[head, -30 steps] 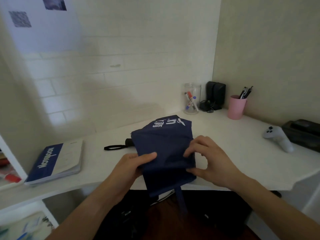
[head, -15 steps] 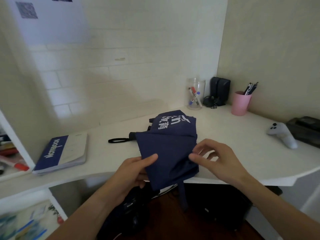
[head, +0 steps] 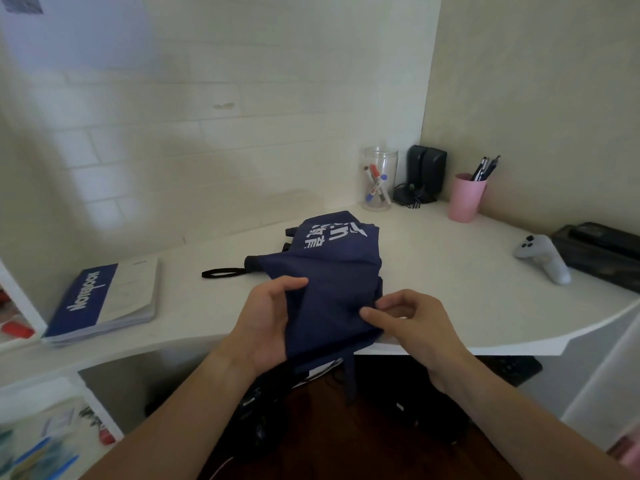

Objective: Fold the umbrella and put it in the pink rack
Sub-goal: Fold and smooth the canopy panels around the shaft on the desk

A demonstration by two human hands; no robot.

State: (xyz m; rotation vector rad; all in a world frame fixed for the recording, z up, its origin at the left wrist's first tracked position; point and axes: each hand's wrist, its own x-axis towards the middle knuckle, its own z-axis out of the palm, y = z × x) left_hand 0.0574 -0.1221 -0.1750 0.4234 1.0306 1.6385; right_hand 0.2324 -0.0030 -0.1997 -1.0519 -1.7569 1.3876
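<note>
Umbrella lay at the counter edge, its navy cloth gathered narrower than a moment before. The left hand had shifted up, fingers pinching the left fold; the right hand pinched the right edge. Notebook, pink cup and controller stood well apart.

Both hands, left hand and right hand, pinch the navy umbrella on the white desk.
</note>
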